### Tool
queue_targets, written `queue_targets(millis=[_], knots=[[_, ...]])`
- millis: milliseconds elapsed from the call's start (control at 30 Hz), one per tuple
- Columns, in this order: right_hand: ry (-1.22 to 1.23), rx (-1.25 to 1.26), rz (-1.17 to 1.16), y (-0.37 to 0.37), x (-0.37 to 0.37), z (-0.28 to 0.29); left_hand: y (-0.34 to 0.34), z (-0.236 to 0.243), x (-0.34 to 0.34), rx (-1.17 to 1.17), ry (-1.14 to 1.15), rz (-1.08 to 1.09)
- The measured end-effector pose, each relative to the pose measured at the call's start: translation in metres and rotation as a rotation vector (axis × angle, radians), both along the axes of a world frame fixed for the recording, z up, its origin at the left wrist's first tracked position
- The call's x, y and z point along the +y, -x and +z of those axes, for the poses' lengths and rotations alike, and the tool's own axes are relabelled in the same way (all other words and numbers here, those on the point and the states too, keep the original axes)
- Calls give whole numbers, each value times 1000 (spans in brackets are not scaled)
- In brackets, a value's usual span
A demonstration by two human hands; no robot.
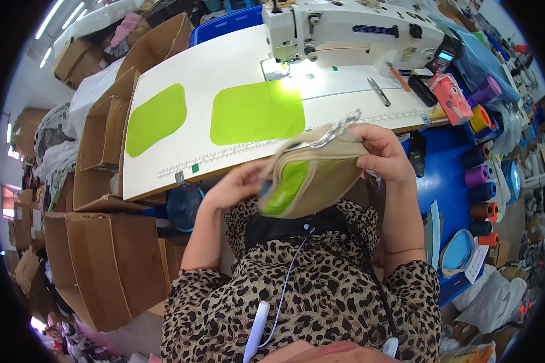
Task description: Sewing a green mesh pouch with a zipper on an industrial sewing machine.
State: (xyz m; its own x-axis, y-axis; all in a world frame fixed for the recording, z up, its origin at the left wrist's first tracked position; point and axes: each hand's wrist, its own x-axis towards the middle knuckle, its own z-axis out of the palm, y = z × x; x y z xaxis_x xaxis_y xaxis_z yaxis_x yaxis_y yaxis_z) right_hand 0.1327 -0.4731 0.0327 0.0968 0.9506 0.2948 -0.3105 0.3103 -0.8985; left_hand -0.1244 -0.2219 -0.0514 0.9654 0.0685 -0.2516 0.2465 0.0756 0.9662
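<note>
In front of my chest I hold up a beige fabric pouch (336, 178) with a lime-green mesh panel (290, 186) on its left side. My right hand (386, 151) pinches its upper right edge between thumb and fingers. At its left edge is my left hand (239, 184), fingers bent against the fabric and their tips partly hidden and blurred. A shiny silvery strip (336, 130) sticks up along the pouch's top. Beyond it, two lime-green fabric pieces with rounded corners, a left one (156, 120) and a right one (257, 114), lie flat on the white sewing table (224, 60).
A white sewing machine (345, 30) with its lamp lit stands at the back. Thread snips (378, 92) and a red box (451, 100) lie to its right. Several thread spools (483, 192) line the blue surface (442, 163) at right. Cardboard boxes (112, 260) stand at left.
</note>
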Motion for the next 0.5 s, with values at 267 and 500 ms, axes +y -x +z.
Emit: queue_targets(millis=[267, 500], knots=[[148, -436, 28, 6, 11, 15, -55, 83, -23, -378, 69, -17], [211, -488, 75, 8, 9, 17, -67, 90, -28, -173, 21, -93]])
